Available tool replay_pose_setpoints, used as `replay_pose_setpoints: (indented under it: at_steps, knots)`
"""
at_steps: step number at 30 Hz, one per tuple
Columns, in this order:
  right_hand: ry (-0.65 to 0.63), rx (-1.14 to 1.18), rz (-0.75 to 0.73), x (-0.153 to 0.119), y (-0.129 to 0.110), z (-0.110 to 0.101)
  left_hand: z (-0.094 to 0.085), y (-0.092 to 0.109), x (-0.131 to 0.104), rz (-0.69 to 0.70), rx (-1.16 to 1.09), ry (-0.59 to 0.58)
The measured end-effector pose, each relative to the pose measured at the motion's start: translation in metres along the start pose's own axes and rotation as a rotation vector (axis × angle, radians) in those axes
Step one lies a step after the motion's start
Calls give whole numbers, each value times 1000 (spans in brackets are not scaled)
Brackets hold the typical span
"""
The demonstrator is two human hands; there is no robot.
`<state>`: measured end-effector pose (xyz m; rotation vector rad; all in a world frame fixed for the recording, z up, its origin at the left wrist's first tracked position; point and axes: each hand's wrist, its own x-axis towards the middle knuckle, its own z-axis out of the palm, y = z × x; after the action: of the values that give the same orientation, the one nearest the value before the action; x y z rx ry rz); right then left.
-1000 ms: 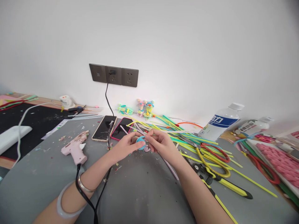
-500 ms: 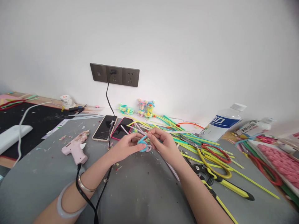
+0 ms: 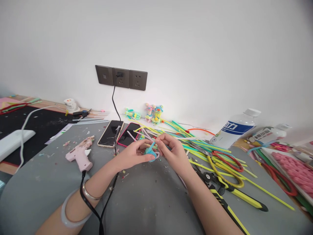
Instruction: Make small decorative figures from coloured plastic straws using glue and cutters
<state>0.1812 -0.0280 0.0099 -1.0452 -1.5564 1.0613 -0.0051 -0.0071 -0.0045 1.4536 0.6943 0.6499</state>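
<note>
A light-blue pipe cleaner [image 3: 151, 151], bent into a small coil, is between my two hands above the grey table mat. My left hand [image 3: 135, 154] grips the coil between thumb and fingers. My right hand [image 3: 171, 150] is closed in a pinch at the free upper end of the same strip. A pale pink loop [image 3: 157, 155] shows just behind the coil; whether it is joined to the blue piece I cannot tell. Part of the coil is hidden by my left thumb.
A pink glue gun [image 3: 80, 154] lies left, its black cord passing over my left forearm. Two phones [image 3: 111, 133] lie behind my hands. Pipe cleaners [image 3: 176, 125], yellow-handled scissors [image 3: 226, 171], pliers [image 3: 234, 191] and a bottle [image 3: 233, 129] are right. Small pipe-cleaner figures [image 3: 156, 114] stand by the wall.
The blue coil has turned in my left fingers, and its round opening faces me less. My right hand keeps its pinch at the strip's end. The view has shifted slightly.
</note>
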Motion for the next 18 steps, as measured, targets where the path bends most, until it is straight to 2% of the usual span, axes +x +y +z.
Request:
replay_pose_setpoints:
  at_steps: [4, 10, 14, 18]
  knots:
    - [14, 6, 15, 1, -1, 0, -1, -1, 0, -2, -6, 9]
    - [54, 10, 26, 3, 1, -2, -1, 1, 2, -41, -7, 155]
    - [38, 46, 44, 5, 2, -2, 0, 7, 2, -54, -31, 214]
    - [5, 94, 61, 5, 3, -4, 0, 7, 3, -48, -84, 224]
